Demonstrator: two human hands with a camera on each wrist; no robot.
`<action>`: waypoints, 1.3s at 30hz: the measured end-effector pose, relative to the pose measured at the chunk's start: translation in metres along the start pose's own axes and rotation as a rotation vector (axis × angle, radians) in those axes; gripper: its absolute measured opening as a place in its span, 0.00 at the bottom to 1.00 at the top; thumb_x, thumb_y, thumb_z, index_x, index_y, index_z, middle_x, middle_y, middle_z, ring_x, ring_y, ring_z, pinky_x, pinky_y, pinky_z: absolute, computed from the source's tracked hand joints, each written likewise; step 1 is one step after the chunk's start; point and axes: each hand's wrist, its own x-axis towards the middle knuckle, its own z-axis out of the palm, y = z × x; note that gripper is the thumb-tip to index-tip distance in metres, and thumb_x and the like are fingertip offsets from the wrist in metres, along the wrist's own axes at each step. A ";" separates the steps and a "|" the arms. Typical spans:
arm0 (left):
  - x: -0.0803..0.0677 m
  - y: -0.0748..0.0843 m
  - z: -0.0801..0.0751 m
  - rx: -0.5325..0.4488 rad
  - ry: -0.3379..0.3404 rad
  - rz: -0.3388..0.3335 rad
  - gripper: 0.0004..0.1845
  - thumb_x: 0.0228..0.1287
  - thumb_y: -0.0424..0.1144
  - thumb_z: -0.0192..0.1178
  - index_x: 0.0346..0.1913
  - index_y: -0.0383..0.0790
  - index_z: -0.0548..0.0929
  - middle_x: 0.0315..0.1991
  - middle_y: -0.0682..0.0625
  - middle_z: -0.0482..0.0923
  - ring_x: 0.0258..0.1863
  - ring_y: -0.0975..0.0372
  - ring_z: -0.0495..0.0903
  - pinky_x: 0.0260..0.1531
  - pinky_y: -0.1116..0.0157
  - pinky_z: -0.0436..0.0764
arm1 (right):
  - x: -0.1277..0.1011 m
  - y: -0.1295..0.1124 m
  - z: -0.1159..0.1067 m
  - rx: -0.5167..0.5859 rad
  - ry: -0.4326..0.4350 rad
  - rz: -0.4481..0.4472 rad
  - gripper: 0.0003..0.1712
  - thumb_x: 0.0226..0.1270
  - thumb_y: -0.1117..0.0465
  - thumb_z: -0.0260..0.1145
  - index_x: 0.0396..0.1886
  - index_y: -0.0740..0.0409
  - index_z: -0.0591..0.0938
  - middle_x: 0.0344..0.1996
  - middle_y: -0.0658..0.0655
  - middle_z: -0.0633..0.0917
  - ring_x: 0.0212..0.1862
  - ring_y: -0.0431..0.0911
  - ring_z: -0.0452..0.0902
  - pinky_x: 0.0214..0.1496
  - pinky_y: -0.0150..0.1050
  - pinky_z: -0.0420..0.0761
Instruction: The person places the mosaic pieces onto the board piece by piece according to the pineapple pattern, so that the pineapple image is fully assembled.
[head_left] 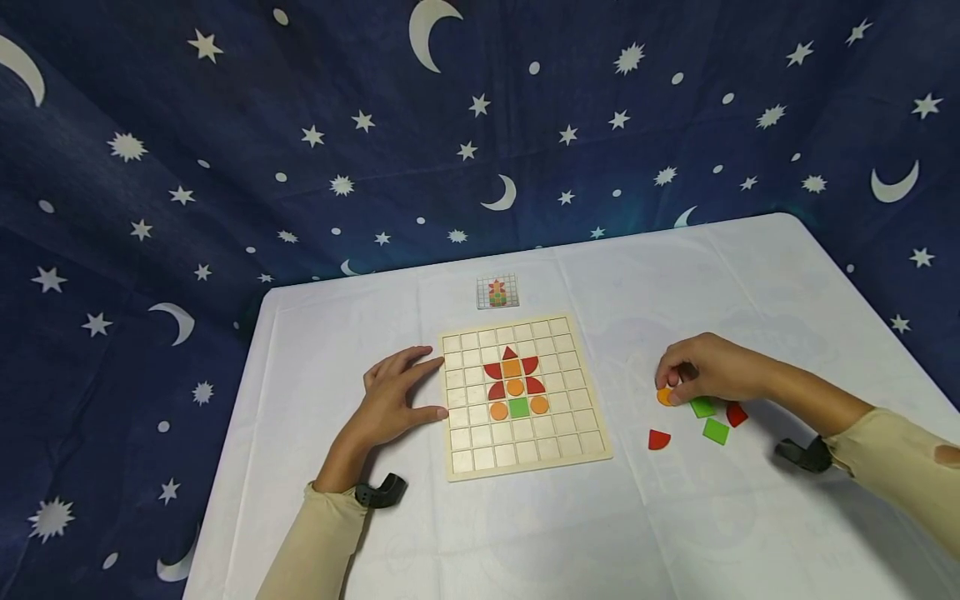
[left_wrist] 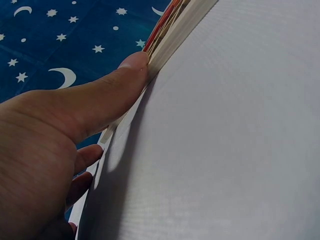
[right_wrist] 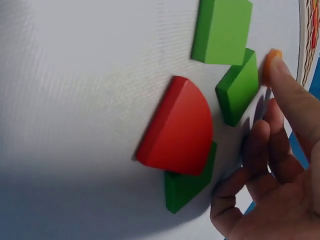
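My right hand (head_left: 708, 367) pinches an orange round piece (head_left: 664, 396) at the right of the table; in the right wrist view the disc (right_wrist: 271, 67) stands on edge by the thumb tip. Beside that hand lie green squares (head_left: 716, 431) and red quarter-circle pieces (head_left: 659, 439), one red piece (right_wrist: 180, 127) overlapping a green one. My left hand (head_left: 390, 402) has its fingers spread, thumb and fingertips touching the left edge of a wooden grid board (head_left: 472, 458). On the board sit a red triangle (head_left: 508, 353), red quarter circles, an orange square, orange discs and a green square (head_left: 519, 407).
A small pattern card (head_left: 497, 292) with a printed grid figure lies behind the board. White cloth (head_left: 337, 325) covers the table. A dark blue curtain (head_left: 420, 142) with stars and moons hangs behind it.
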 end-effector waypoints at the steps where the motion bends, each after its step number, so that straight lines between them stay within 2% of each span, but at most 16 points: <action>1: 0.000 0.000 0.000 0.000 -0.001 -0.001 0.44 0.52 0.58 0.76 0.73 0.51 0.75 0.76 0.46 0.65 0.77 0.48 0.59 0.68 0.39 0.48 | 0.001 0.001 0.000 -0.003 0.013 0.005 0.12 0.56 0.60 0.80 0.36 0.41 0.87 0.28 0.43 0.79 0.34 0.37 0.73 0.36 0.30 0.75; 8: 0.000 0.000 0.000 -0.001 -0.004 -0.004 0.44 0.53 0.58 0.76 0.73 0.51 0.74 0.76 0.46 0.65 0.77 0.48 0.59 0.68 0.39 0.48 | 0.002 0.002 0.000 0.000 0.044 0.030 0.11 0.55 0.60 0.80 0.33 0.43 0.85 0.27 0.44 0.77 0.33 0.37 0.73 0.35 0.30 0.74; 16: -0.001 0.000 -0.001 0.005 -0.007 -0.010 0.44 0.53 0.58 0.76 0.73 0.51 0.74 0.76 0.46 0.64 0.77 0.47 0.58 0.68 0.38 0.48 | 0.009 -0.002 -0.001 0.021 0.037 0.027 0.11 0.59 0.53 0.79 0.30 0.42 0.81 0.23 0.44 0.75 0.30 0.39 0.72 0.33 0.31 0.71; 20: -0.001 0.000 0.000 0.007 -0.005 -0.007 0.44 0.52 0.58 0.76 0.73 0.52 0.74 0.76 0.46 0.65 0.77 0.47 0.58 0.68 0.38 0.48 | 0.017 -0.007 0.001 0.091 0.055 0.027 0.10 0.62 0.54 0.77 0.31 0.44 0.82 0.23 0.46 0.77 0.30 0.40 0.74 0.34 0.32 0.73; 27: 0.000 0.000 0.001 0.009 -0.004 -0.007 0.44 0.52 0.58 0.76 0.73 0.52 0.74 0.76 0.46 0.65 0.77 0.48 0.58 0.68 0.39 0.48 | 0.032 -0.021 0.013 0.217 0.133 0.060 0.08 0.65 0.50 0.75 0.40 0.45 0.87 0.28 0.48 0.81 0.34 0.42 0.76 0.38 0.32 0.75; 31: 0.000 0.000 0.001 0.009 -0.004 -0.005 0.44 0.52 0.58 0.76 0.73 0.51 0.74 0.76 0.46 0.65 0.77 0.48 0.59 0.68 0.39 0.48 | 0.040 -0.030 0.021 0.264 0.146 0.058 0.08 0.64 0.51 0.75 0.39 0.45 0.87 0.28 0.49 0.83 0.33 0.42 0.76 0.36 0.32 0.75; 39: 0.000 -0.001 0.000 0.018 -0.007 -0.006 0.44 0.52 0.59 0.76 0.73 0.52 0.74 0.76 0.46 0.65 0.77 0.47 0.59 0.68 0.38 0.49 | 0.055 -0.054 0.036 0.400 0.116 0.064 0.10 0.61 0.58 0.77 0.36 0.54 0.84 0.26 0.52 0.83 0.28 0.43 0.76 0.31 0.32 0.76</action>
